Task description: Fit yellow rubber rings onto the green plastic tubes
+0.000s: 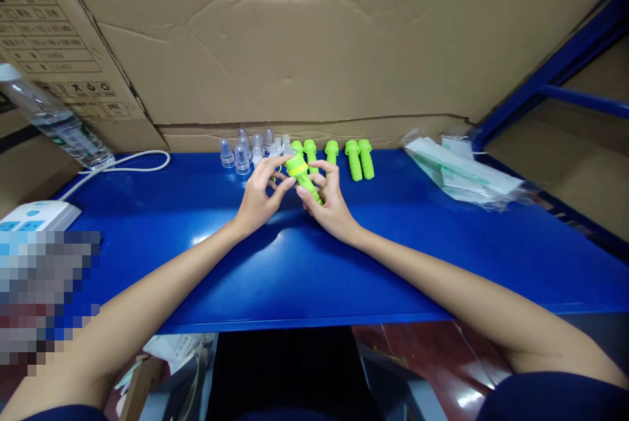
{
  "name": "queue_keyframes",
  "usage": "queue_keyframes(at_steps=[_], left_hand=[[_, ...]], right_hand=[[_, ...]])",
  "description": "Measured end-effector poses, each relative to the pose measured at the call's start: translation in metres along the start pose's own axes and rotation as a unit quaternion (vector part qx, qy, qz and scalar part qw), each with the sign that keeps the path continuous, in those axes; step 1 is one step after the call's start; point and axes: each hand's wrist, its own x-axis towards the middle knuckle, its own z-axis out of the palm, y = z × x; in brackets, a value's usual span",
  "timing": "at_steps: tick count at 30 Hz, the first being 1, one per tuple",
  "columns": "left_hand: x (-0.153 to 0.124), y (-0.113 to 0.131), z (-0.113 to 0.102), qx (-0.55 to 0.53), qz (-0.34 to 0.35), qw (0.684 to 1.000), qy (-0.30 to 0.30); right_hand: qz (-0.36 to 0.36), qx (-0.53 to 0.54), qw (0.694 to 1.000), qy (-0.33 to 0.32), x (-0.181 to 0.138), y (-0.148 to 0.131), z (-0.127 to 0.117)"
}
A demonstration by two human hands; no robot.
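**Green plastic piece held between both hands above the blue counter**

Green plastic piece, ribbed along its shaft and wider at its capped end, sits tilted between the two hands just over the middle of the counter. The right hand wraps the lower shaft from below, fingers closed round it, which steadies the piece. The left hand comes in from the other side, its thumb and forefinger pinching at the capped upper end, where a yellowish band shows; this grip looks suited to turning or pressing that end, though whether a separate part lies under the fingertips cannot be told. Both forearms rest low across the counter's near edge.

Behind the hands, more green pieces lie in a loose row with their heads pointing away, within easy reach. Just left of them stands a cluster of small clear caps, upright. To the far right lies a stack of clear plastic bags. At the left, a water bottle leans against a cardboard box, with a white cable running to a power strip.
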Motion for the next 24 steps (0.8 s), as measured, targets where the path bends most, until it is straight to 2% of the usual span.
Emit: queue_keyframes(at_steps=[5,9,13,16,24], left_hand=[[-0.0003,0.0012,-0.0008,0.014,0.002,1.000,0.014],[-0.0001,0.0056,-0.0023,-0.001,0.004,1.000,0.002],[-0.0014,0.0062,-0.0004,-0.018,0.009,0.999,-0.028],[-0.0035,0.0028,0.0034,-0.039,0.007,0.999,-0.015],[-0.0042,0.0045,0.0044,-0.019,0.022,1.000,0.000]], right_hand=[[0.000,-0.020,0.999,-0.036,-0.0014,0.0017,-0.0014],[0.000,-0.017,0.999,-0.052,-0.0008,0.0045,-0.0036],[0.030,0.001,0.998,-0.054,-0.0030,0.0005,-0.0041],[0.048,0.029,0.997,-0.053,-0.0052,-0.0039,-0.0019],[0.011,0.054,0.996,-0.071,-0.0052,-0.0023,0.0012]])
